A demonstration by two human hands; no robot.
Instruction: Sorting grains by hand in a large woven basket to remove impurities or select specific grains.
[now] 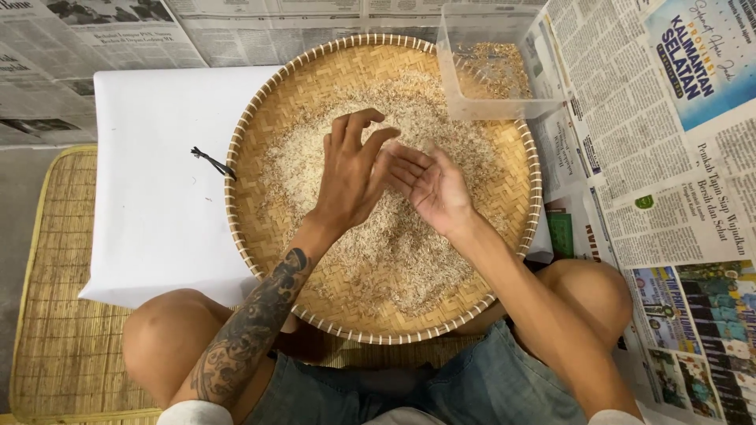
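Both grips open, left hand (350, 177) over right hand (429, 185), above rice (394, 252) in woven tray (260, 260), clear tub (492, 67) beyond

Left forearm (248, 330) tattooed, dark floral pattern; blue denim shorts (472, 386); white sleeve edges; bare knees.

Floor (16, 236) bears newspapers (677, 197); woven mat (63, 315); white sheet (150, 181) under tray (252, 134)

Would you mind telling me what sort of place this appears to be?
Probably a home floor set up for sorting grain: newspapers spread as covering, a woven mat, and a round bamboo tray of rice resting before a seated person's knees.
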